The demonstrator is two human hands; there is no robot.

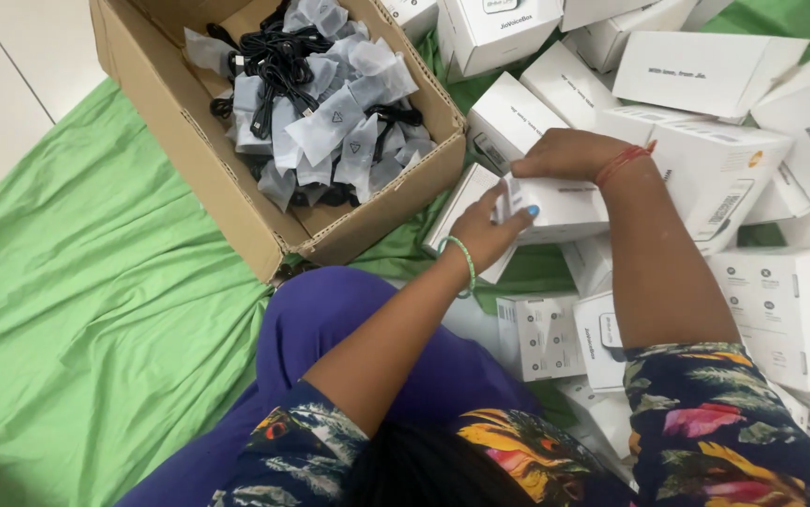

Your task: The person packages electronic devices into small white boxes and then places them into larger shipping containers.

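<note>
Left hand (485,230), right hand (569,155) both pinching small white box (555,208); long axis lying left-right, open end toward left hand.

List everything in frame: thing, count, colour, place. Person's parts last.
cardboard box: one, brown, open, upper left on the cloth
cable packets: many, black cables in frosted bags, inside the cardboard box
white boxes: a pile, too many to count exactly, white, right half of the frame
held box: one, white, centre, between both hands
green cloth: one, green, spread under everything
floor: pale tiles, upper left corner
left hand: grip on the held box's near end; green bangle on the wrist
right hand: grip on the held box's top; red thread on the wrist
clothing: purple trousers, floral sleeves
</note>
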